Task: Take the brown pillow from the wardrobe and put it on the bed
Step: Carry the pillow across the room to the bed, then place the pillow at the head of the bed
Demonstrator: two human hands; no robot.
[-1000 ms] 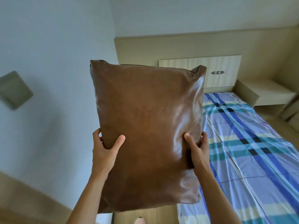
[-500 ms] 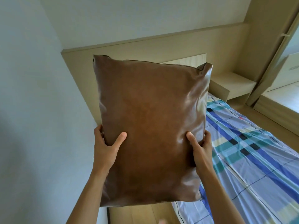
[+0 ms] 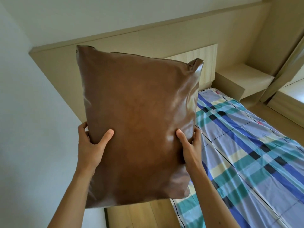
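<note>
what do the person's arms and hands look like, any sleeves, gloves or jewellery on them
Both forearms are bare as far as the frame shows, with no sleeve in sight. The left hand and right hand wear no gloves, and no ring, watch or bracelet shows on the visible fingers or wrists. The thumbnails look short and unpainted.

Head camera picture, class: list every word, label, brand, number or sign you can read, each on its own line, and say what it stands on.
No readable text anywhere.
Brown pillow, held upright in the left hand and right hand: plain, no label showing.
Checked bed sheet: two small pink marks, too small to tell whether they carry writing.
Headboard and walls: no writing or signs.
</note>
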